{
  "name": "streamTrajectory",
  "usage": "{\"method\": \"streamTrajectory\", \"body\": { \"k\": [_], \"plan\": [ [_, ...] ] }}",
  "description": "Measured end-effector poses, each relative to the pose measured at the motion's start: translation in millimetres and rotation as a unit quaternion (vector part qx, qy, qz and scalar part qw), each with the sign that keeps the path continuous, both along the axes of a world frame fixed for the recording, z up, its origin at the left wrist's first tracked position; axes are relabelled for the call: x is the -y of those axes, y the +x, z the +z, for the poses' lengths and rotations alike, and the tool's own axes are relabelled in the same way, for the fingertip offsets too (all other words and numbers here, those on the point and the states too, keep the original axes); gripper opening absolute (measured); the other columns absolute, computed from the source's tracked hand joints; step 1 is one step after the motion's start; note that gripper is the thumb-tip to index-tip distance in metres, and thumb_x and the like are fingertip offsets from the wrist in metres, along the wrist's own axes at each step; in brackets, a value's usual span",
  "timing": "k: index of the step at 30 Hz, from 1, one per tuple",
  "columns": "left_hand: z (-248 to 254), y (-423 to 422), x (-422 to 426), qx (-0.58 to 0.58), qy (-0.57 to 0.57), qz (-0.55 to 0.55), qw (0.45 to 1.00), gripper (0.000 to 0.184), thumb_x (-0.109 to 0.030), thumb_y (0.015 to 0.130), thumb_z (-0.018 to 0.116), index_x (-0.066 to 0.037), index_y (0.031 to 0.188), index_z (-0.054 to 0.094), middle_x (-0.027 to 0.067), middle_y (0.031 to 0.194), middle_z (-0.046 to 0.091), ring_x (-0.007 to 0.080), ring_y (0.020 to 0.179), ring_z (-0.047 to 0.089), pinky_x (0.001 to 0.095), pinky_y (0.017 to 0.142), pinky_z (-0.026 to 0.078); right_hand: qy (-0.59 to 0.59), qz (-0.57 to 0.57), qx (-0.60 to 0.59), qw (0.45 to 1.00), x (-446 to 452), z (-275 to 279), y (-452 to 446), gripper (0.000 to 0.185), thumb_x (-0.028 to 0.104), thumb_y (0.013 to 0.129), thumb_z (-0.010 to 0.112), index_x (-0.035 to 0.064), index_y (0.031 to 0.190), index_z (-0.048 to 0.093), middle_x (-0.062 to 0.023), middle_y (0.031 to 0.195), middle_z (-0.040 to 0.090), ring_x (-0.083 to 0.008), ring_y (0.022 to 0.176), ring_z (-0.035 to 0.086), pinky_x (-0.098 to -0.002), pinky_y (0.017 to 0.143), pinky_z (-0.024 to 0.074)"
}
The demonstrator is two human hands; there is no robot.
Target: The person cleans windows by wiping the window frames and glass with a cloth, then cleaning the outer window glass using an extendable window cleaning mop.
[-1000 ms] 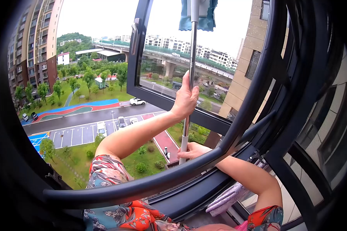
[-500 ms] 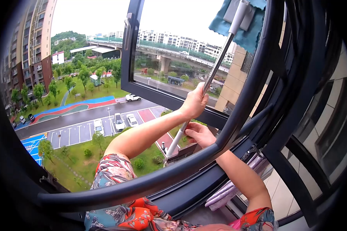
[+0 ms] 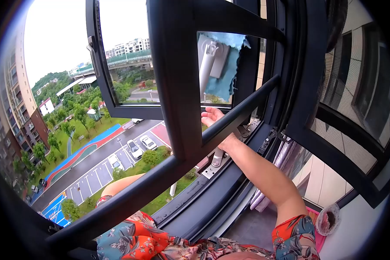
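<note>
A pole (image 3: 206,71) with a flat head and a teal cloth (image 3: 229,73) slants behind the dark guard bars; the cloth lies at the right side of the opened window pane. The pole's white lower end (image 3: 173,189) shows below the bars, its middle hidden. My right hand (image 3: 213,116) reaches out between the bars, fingers slightly apart and nothing visible in them, close to the pole and the window's bottom frame. My left forearm shows at the lower left, but the bars hide my left hand.
Dark guard bars (image 3: 173,86) cross the view in front of the opened window frame (image 3: 136,111). A metal hinge (image 3: 216,159) sits on the sill track (image 3: 216,193). Lilac cloth (image 3: 278,171) hangs at the right, above a pink container (image 3: 320,236). Parked cars and lawn lie far below.
The view has shifted, with the bars now crossing the middle. The cloth head has come lower, nearer the frame's right side. My left hand has gone out of sight; my right hand is higher.
</note>
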State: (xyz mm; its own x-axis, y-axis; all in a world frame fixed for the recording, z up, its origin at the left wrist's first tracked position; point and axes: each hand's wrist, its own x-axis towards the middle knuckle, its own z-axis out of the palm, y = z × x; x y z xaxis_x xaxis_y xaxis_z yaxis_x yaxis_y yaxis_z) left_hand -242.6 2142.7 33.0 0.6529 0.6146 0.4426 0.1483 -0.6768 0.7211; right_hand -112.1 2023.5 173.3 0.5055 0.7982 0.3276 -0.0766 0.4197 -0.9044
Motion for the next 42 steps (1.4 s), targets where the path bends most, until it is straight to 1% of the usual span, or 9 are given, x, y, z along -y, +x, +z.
{"method": "streamTrajectory", "body": {
  "k": [13, 17, 18, 19, 26, 28, 35, 37, 42],
  "plan": [
    [-95, -48, -36, -0.059, -0.052, 0.053, 0.996, 0.018, -0.001, 0.080, 0.047, -0.009, 0.083, 0.063, 0.0004, 0.056, 0.046, 0.0078, 0.052, 0.041, 0.0270, 0.050, 0.037, 0.066, -0.012, -0.013, 0.998, 20, 26, -5, 0.029, 0.009, 0.077, 0.056, 0.0074, 0.106, 0.053, -0.0012, 0.094, 0.059, -0.0093, 0.081, 0.056, -0.0212, 0.069, 0.0445],
    [-82, -42, -44, -0.132, -0.006, 0.049, 0.990, 0.015, -0.004, 0.079, 0.053, -0.009, 0.089, 0.063, 0.0045, 0.064, 0.055, 0.0104, 0.058, 0.049, 0.0290, 0.055, 0.043, 0.041, -0.115, 0.156, 0.980, 21, 52, -15, 0.027, 0.027, 0.084, 0.056, 0.0077, 0.103, 0.055, 0.0009, 0.087, 0.061, -0.0055, 0.075, 0.056, -0.0199, 0.053, 0.0440],
    [-77, -39, -45, -0.146, 0.001, 0.047, 0.988, 0.014, -0.005, 0.078, 0.054, -0.008, 0.089, 0.063, 0.0052, 0.064, 0.055, 0.0111, 0.060, 0.050, 0.0294, 0.056, 0.043, 0.053, -0.129, 0.144, 0.980, 10, 58, -4, 0.039, 0.023, 0.076, 0.065, -0.0034, 0.102, 0.054, -0.0145, 0.093, 0.062, -0.0201, 0.085, 0.061, -0.0297, 0.074, 0.0472],
    [-72, -36, -45, -0.159, 0.006, 0.045, 0.986, 0.014, -0.007, 0.078, 0.056, -0.007, 0.089, 0.063, 0.0059, 0.065, 0.056, 0.0118, 0.061, 0.052, 0.0299, 0.057, 0.044, 0.040, -0.207, 0.231, 0.950, 4, 68, 1, 0.034, 0.026, 0.074, 0.066, -0.0047, 0.089, 0.059, -0.0176, 0.082, 0.064, -0.0247, 0.074, 0.064, -0.0328, 0.070, 0.0486],
    [48, -3, -1, -0.069, -0.009, 0.007, 0.998, 0.030, -0.015, 0.072, 0.063, -0.001, 0.098, 0.060, 0.0077, 0.066, 0.059, 0.0129, 0.065, 0.059, 0.0313, 0.062, 0.048, 0.018, -0.153, 0.181, 0.971, -34, 36, 42, 0.042, 0.034, 0.071, 0.069, -0.0038, 0.084, 0.059, -0.0170, 0.076, 0.064, -0.0264, 0.064, 0.064, -0.0345, 0.057, 0.0503],
    [106, 10, 29, 0.135, -0.076, -0.065, 0.986, 0.043, -0.015, 0.072, 0.062, -0.001, 0.111, 0.051, 0.0084, 0.068, 0.059, 0.0139, 0.060, 0.056, 0.0304, 0.060, 0.047, 0.014, -0.150, 0.183, 0.972, -29, 38, 38, 0.043, 0.034, 0.072, 0.069, -0.0039, 0.089, 0.057, -0.0152, 0.076, 0.063, -0.0246, 0.059, 0.064, -0.0334, 0.050, 0.0507],
    [164, 52, 41, 0.268, 0.110, -0.083, 0.954, 0.042, -0.025, 0.087, 0.050, -0.009, 0.123, 0.036, 0.0237, 0.096, 0.058, 0.0431, 0.090, 0.055, 0.0450, 0.074, 0.045, 0.011, -0.266, 0.371, 0.890, -19, 57, 21, 0.036, 0.031, 0.078, 0.064, 0.0008, 0.093, 0.053, -0.0211, 0.086, 0.062, -0.0390, 0.086, 0.060, -0.0428, 0.076, 0.0463],
    [161, 59, 36, 0.219, 0.130, -0.072, 0.964, 0.040, -0.028, 0.090, 0.044, -0.009, 0.125, 0.035, 0.0243, 0.096, 0.058, 0.0420, 0.090, 0.056, 0.0456, 0.073, 0.045, -0.027, -0.347, 0.435, 0.830, -8, 55, 5, 0.041, 0.033, 0.082, 0.065, -0.0025, 0.101, 0.054, -0.0085, 0.082, 0.063, -0.0136, 0.074, 0.059, -0.0280, 0.067, 0.0473],
    [156, 51, 31, 0.239, 0.166, -0.071, 0.954, 0.038, -0.029, 0.090, 0.045, -0.008, 0.121, 0.037, 0.0255, 0.081, 0.059, 0.0435, 0.077, 0.057, 0.0481, 0.065, 0.046, 0.085, -0.234, 0.393, 0.885, -14, 30, 39, 0.040, 0.033, 0.085, 0.062, -0.0005, 0.105, 0.051, -0.0067, 0.088, 0.063, -0.0113, 0.077, 0.059, -0.0235, 0.067, 0.0472]
  ]
}}
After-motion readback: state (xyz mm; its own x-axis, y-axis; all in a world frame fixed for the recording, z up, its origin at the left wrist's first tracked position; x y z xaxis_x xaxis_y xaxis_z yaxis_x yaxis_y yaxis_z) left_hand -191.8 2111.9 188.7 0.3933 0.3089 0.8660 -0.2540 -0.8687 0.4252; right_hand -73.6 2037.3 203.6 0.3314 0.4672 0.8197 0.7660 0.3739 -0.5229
